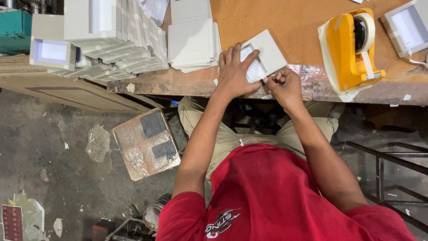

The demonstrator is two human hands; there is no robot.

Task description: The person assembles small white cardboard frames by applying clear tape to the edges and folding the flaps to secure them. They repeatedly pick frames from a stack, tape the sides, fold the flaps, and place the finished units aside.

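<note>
A small square grey-white cardboard box (269, 51) with a shallow white recess lies at the near edge of the orange-brown worktable (276, 18). My left hand (234, 73) rests flat on its left side with fingers spread, holding it down. At the box's near corner my right hand (283, 85) has its fingertips pinched together on the edge. What is between those fingertips is too small to tell.
A yellow tape dispenser (352, 44) stands on the table to the right, with another shallow box (408, 27) beyond it. Stacks of flat grey card pieces (191, 38) and folded boxes (111, 40) fill the left. A plastic-wrapped cardboard box (147, 143) sits on the floor.
</note>
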